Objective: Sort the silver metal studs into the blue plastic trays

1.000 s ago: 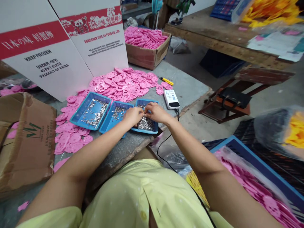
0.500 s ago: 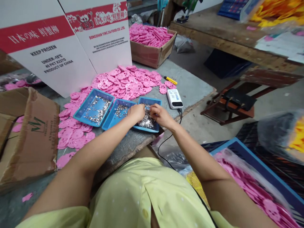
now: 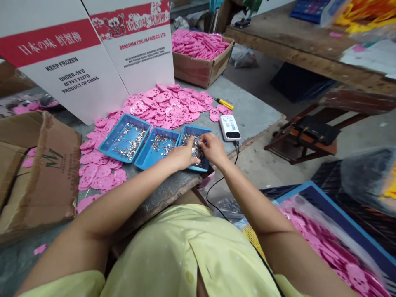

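Note:
Three blue plastic trays stand side by side on the table: a left tray (image 3: 107, 141), a middle tray (image 3: 145, 160) and a right tray (image 3: 198, 129). Small shiny metal pieces (image 3: 132, 145) lie in all of them. My left hand (image 3: 182, 157) is over the near left side of the right tray, thumb and forefinger spread apart. Across the same tray, my right hand (image 3: 214, 149) has its fingertips pinched together above the metal pieces. Whatever it pinches is too small to make out. Flat pink skull-shaped pieces (image 3: 163, 108) are heaped behind the trays.
A white power bank (image 3: 229, 126) with a black cable and a yellow-handled tool (image 3: 225, 104) lie right of the heap. White carton panels (image 3: 102, 95) rise behind. An open brown box (image 3: 62, 173) stands left; a blue crate (image 3: 309, 185) of pink pieces is at lower right.
My left hand has drawn back slightly toward me and its thumb and forefinger have spread apart. My right hand stays at the right tray, fingers pinched. The view has shifted slightly.

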A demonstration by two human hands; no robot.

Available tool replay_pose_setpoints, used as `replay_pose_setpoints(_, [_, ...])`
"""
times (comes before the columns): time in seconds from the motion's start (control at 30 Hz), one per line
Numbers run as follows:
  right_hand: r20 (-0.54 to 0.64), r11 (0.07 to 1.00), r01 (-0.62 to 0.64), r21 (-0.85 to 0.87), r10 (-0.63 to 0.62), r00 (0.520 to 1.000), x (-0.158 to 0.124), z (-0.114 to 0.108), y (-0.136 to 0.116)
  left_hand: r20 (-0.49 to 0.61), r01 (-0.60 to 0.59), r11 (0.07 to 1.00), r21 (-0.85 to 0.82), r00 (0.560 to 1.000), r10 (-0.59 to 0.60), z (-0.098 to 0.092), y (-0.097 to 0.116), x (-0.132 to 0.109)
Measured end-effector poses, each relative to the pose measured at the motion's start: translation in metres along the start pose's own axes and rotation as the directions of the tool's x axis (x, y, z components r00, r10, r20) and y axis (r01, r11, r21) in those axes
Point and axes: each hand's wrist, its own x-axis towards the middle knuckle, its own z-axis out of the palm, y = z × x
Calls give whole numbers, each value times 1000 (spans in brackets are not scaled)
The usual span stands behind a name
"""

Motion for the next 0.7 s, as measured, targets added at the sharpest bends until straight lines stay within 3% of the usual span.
replay_pose_setpoints(0.27, [-44, 999, -19, 51, 22, 999, 3, -2, 4, -63, 49, 990, -132, 996, -57, 11, -1, -1])
replay_pose_setpoints(0.37, [-46, 994, -63, 88, 68, 997, 10, -6, 6, -118, 44, 948, -315, 989, -85, 11, -6, -1])
replay_pose_setpoints(0.43, [-18, 987, -89, 132, 92, 996, 15, -8, 6, -115, 52, 837, -545, 984, -135, 11, -8, 0])
replay_pose_setpoints(0.53, [50, 976, -101, 193, 93, 994, 20, -11, 6, -27, 86, 565, -821, 982, -189, 9, -6, 0])
replay_pose_setpoints(0.6, [85, 953, -102, 285, 81, 993, 18, -15, 6, 19, 100, 407, -908, 980, -199, 4, -5, -1])
replay_pose_setpoints(0.7, [97, 834, -121, 538, 82, 992, 10, -24, 7, 52, 100, 270, -958, 983, -178, -6, -5, -3])
